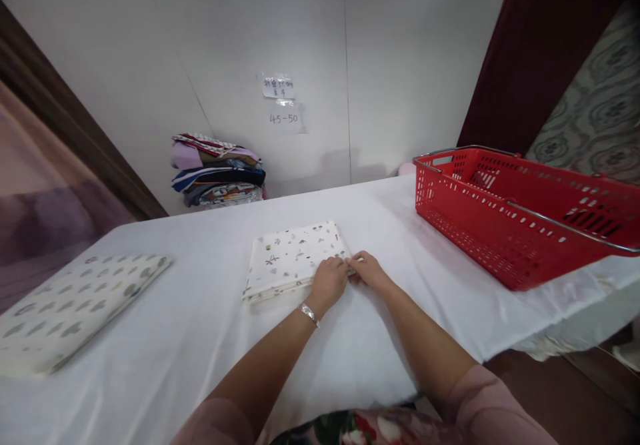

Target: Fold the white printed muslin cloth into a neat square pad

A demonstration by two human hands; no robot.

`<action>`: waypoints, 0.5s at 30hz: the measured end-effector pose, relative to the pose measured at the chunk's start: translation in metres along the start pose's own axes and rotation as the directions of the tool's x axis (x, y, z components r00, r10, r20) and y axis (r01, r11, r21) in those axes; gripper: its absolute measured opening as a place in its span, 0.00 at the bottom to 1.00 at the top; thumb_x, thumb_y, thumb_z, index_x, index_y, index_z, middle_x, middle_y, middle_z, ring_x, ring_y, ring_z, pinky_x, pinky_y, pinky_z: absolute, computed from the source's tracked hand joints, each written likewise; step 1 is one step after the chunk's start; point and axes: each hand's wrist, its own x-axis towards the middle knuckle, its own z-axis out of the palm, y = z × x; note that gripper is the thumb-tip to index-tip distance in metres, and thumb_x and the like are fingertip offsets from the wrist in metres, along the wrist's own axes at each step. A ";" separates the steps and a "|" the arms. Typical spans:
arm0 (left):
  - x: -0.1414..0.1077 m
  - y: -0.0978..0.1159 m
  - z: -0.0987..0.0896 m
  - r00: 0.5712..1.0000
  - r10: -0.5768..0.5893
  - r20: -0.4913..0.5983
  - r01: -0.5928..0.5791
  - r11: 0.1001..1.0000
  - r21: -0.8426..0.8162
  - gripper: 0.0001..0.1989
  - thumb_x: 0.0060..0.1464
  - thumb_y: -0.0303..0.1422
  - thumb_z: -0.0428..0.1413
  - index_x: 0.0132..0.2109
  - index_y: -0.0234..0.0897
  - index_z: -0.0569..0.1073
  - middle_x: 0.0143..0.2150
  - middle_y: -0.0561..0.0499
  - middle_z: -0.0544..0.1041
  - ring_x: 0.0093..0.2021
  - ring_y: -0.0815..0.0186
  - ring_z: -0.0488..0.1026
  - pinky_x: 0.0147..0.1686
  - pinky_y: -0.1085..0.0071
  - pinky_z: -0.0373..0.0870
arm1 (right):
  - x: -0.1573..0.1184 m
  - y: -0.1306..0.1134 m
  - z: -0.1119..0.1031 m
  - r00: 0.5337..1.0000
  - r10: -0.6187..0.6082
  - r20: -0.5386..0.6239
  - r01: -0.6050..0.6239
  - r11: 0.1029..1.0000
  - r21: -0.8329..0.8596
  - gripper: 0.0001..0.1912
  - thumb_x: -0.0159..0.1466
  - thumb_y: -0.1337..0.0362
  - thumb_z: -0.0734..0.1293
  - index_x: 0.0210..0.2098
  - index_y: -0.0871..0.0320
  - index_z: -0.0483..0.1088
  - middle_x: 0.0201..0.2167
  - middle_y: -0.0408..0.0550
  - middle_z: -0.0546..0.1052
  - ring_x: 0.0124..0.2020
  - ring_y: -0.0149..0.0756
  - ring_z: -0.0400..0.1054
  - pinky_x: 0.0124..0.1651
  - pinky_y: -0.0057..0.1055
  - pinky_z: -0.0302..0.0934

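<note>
A folded white cloth with small scattered prints [293, 251] lies flat on the white-covered table in front of me. My left hand [331, 280], with a silver bracelet at the wrist, rests at the cloth's near right part, fingers closed on its edge. Beside it, my right hand [367, 271] pinches the cloth's right corner; the fingertips of both hands meet there. To the far left lies another folded cloth, cream with grey-green prints [85, 298], which neither hand touches.
A red plastic basket [475, 221] with metal handles stands on the table's right side. Behind the table's far edge at the left is a stack of folded fabrics [217, 175]. Paper labels [284, 118] are stuck to the wall. Curtains hang at both sides.
</note>
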 end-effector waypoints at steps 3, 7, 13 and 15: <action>-0.005 0.002 -0.001 1.000 -0.018 -0.025 0.017 0.998 -0.059 0.09 0.57 0.26 0.47 0.40 0.38 0.71 0.39 0.48 0.72 0.42 0.62 0.66 0.43 0.64 0.62 | 0.000 0.003 0.001 0.998 -0.057 -0.012 0.057 0.998 -0.022 0.10 0.59 0.59 0.64 0.33 0.57 0.59 0.13 0.38 0.69 0.14 0.28 0.63 0.16 0.19 0.49; -0.017 -0.001 -0.008 0.998 -0.023 -0.064 0.013 0.988 -0.156 0.11 0.56 0.26 0.47 0.44 0.39 0.70 0.42 0.49 0.74 0.45 0.64 0.67 0.46 0.65 0.62 | -0.001 0.006 -0.002 0.991 -0.133 -0.018 0.131 0.987 -0.092 0.09 0.58 0.60 0.63 0.35 0.57 0.59 0.11 0.35 0.67 0.12 0.27 0.60 0.16 0.20 0.49; -0.060 -0.035 -0.027 0.989 -0.114 -0.096 0.104 0.989 -0.101 0.13 0.56 0.26 0.47 0.47 0.40 0.71 0.46 0.47 0.73 0.50 0.62 0.66 0.49 0.61 0.61 | -0.005 0.005 -0.006 0.993 -0.106 -0.052 0.086 0.951 -0.298 0.10 0.58 0.58 0.62 0.36 0.58 0.62 0.11 0.37 0.67 0.12 0.27 0.59 0.17 0.21 0.50; -0.081 -0.053 -0.035 0.978 -0.178 -0.113 0.171 0.983 -0.065 0.14 0.56 0.26 0.47 0.47 0.40 0.71 0.46 0.47 0.73 0.49 0.62 0.66 0.50 0.60 0.62 | -0.004 0.004 -0.006 0.996 -0.064 -0.060 0.040 0.941 -0.336 0.12 0.58 0.56 0.62 0.36 0.58 0.63 0.13 0.39 0.69 0.12 0.27 0.58 0.16 0.22 0.49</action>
